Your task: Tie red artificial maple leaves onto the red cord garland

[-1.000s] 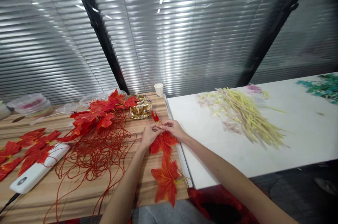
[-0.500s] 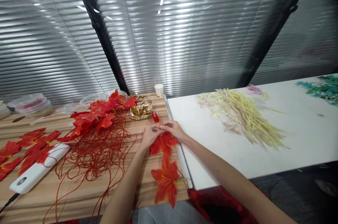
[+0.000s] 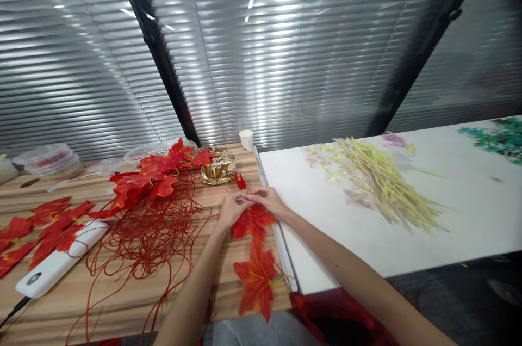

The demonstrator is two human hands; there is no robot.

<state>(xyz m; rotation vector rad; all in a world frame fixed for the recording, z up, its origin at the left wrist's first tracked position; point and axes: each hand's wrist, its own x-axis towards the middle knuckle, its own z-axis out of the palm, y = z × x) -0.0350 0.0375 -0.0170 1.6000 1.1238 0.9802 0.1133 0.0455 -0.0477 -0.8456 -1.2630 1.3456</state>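
Both hands meet at the wooden table's (image 3: pixel 122 302) right edge. The left hand (image 3: pixel 230 209) and right hand (image 3: pixel 267 199) pinch shut on a leaf stem (image 3: pixel 253 221) between their fingertips. Its red leaves trail from the hands toward the person, long axis running near to far. Beyond the hands stands a paper cup (image 3: pixel 246 139); contents not visible.

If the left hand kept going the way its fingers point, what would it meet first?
The left hand points up and right, and its fingertips already meet the right hand at the leaf stem. Past that, probably the small red leaf; depth is unclear.
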